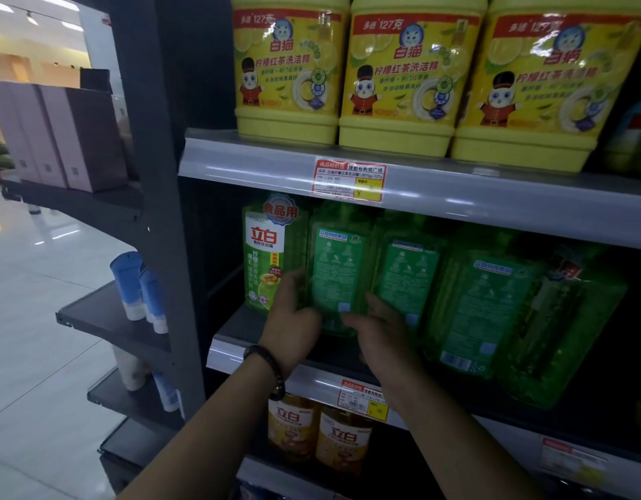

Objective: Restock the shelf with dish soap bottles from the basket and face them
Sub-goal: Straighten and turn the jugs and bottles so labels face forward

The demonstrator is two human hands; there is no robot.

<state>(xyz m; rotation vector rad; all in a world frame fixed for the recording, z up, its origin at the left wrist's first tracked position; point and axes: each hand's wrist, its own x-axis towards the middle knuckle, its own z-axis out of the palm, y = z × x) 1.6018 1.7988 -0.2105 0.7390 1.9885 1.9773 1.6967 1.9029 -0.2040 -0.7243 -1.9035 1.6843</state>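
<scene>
Both hands clasped one green bottle (335, 272) low on its sides, left hand (293, 319) and right hand (378, 333) together as the grip. It stood on the middle shelf (239, 330) with its back label outward. The leftmost bottle (266, 261) faced front; three beside it still needed turning. All were translucent, glossy plastic, flat-sided. No basket showed.

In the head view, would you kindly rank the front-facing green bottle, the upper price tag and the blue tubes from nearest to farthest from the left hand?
1. Front-facing green bottle: touching the left hand, just above.
2. Blue tubes: side shelf, far left.
3. Upper price tag: shelf edge above.
</scene>
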